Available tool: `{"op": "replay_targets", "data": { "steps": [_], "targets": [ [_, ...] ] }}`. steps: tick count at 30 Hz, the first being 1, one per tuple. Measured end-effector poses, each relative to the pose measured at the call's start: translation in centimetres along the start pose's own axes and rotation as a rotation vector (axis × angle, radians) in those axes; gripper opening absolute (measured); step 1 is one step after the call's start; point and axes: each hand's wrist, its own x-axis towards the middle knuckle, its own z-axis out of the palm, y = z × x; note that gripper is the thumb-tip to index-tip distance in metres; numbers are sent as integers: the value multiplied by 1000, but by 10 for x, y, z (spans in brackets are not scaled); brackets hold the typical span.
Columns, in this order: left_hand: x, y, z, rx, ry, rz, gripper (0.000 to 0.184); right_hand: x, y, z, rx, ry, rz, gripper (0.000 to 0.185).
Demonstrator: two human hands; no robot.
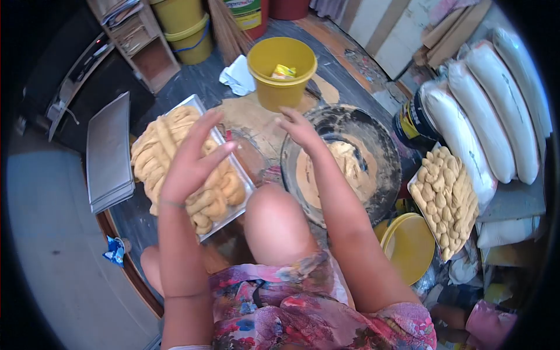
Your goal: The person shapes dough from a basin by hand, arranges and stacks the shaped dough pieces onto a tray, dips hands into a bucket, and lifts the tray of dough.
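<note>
Pale yellow dough [153, 154] lies heaped in folds and thick strips on a metal tray [247, 181], at the person's left, with rounder, twisted-looking pieces at the end nearest the body. The left hand [195, 157] is above it, fingers extended and thumb held well away, gripping nothing visible; whether it touches the dough cannot be told. The pieces crowd against one another and hide much of the tray's left edge, so they could stick together, or one could slump over the side if pushed.

The right hand [298, 128] has its fingers loosely parted, with nothing visible in it, near the left rim of a wide dark basin [384, 153]. More dough [349, 160] sits in there. The knee [277, 224] rises between tray and basin, close to the tray's corner; a careless shift of the leg could nudge it.

Beyond stands a yellow bucket [277, 93] with a packet [284, 72] inside, a white cloth [238, 76] beside it. With the work down at floor level, bristles or dust from the broom [228, 32] might reach the dough. At right, a second tray of small dough pieces [444, 201] looks slanted beside plump white sacks [484, 111]; if truly tilted, its load could slide.
</note>
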Motion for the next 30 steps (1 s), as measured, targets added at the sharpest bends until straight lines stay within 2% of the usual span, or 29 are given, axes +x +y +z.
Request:
{"op": "replay_targets", "data": {
  "steps": [2,3,4,5,7,9,12,15,18,21,24,27,29,30],
  "targets": [
    [39,27,51,43,-23,35,58,-29,95,-31,-131,32,202,50],
    [55,39,79,-22,-39,20,57,-46,143,-46,-136,-93,353,43],
    [69,48,106,-87,-55,0,56,-79,186,-49,-268,48,413,39],
    [85,50,136,-137,-46,31,55,-112,203,-57,-286,54,530,40],
    [102,34,194,-199,-29,22,55,-155,241,-77,-450,-173,678,43],
    [112,7,244,-218,-14,-44,55,-190,252,-82,-650,-165,921,44],
    [108,-50,277,137,-327,-258,55,-232,340,-62,-708,-171,1058,55],
    [129,-72,273,42,-329,-435,57,-207,330,-25,-654,-45,1100,59],
    [132,-81,282,198,-271,-413,56,-171,382,36,-550,-56,927,56],
    [136,-72,285,336,-351,-384,57,-119,353,64,-473,-100,764,52],
    [141,-61,287,384,-363,-362,57,-87,351,72,-403,-2,737,47],
    [141,-65,296,432,-397,-311,57,-80,356,44,752,-183,795,39],
    [145,-65,297,429,-394,-316,56,-65,343,-2,865,-250,918,36],
    [145,-65,297,427,-394,-323,56,-57,354,-38,774,-189,824,34]
  ]
}}
